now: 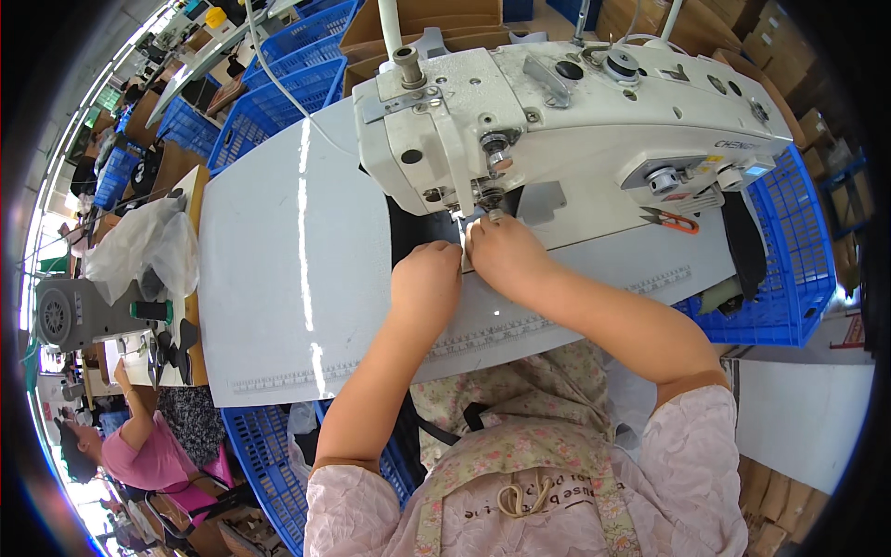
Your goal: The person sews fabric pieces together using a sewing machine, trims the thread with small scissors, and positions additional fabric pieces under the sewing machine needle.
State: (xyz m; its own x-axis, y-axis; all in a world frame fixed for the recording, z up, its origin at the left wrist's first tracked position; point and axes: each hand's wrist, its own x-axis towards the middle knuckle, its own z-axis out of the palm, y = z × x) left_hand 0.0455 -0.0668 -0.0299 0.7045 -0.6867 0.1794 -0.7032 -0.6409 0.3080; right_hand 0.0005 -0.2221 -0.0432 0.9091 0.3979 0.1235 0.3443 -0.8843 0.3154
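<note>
Two bare hands meet at the needle end of a white industrial sewing machine, both pressed down on the pale grey work table.

Far left: a crumpled clear plastic bag lies on a neighbouring bench, with another person in a pink top seated below it. Blue plastic lattice crates stand behind the table's left edge.

Left hand: knuckles up, fingers curled downward and held close together, tips pressing on a strip of black fabric that runs from under the machine head toward the person. Whether the fingers pinch the cloth or only hold it flat, cannot tell; the tips are hidden under the hand.

Right hand: just beside the left, touching or nearly so. Fingers bent, tips at the presser foot, resting on the fabric just in front of the needle. Grip likewise hidden.

Right of the hands: orange-handled thread snips lie on the machine bed, well apart from both hands. Another blue plastic crate sits at the table's right edge, a dark strip hanging over its rim.
</note>
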